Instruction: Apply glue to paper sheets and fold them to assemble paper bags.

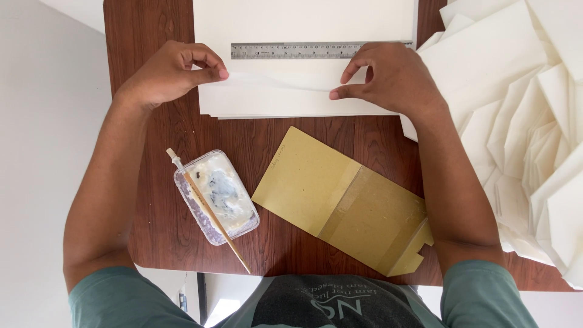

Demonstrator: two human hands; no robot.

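- My left hand [167, 73] pinches the left end of a folded-up flap of the cream paper sheet [291, 91], thumb and forefinger closed on its edge.
- My right hand [392, 76] presses down on the right end of that flap, forefinger stretched flat along the crease, the other fingers curled; it pins the paper rather than grasping it.
- The sheet tops a thin stack of cream paper at the far middle of the dark brown wooden table [158, 182], the stack's near edges fanned slightly apart.
- A steel ruler [291, 50] lies flat across the paper just beyond the fold, running from my left fingertips to my right knuckles, which cover its right end.
- Nearer to me, well clear of both hands, a flat olive-brown cardboard piece [316, 188] with a taped band and a notched tab lies at an angle.
- Left of it sits a clear rectangular plastic tub of white paste [215, 197], smeared grey in the middle.
- A thin wooden-handled brush [206, 206] rests diagonally across the tub, bristle end pointing away from me, handle tip past the tub's near rim.
- To the right, a heap of folded cream paper pieces [522, 121] crowds the table edge, touching my right forearm.
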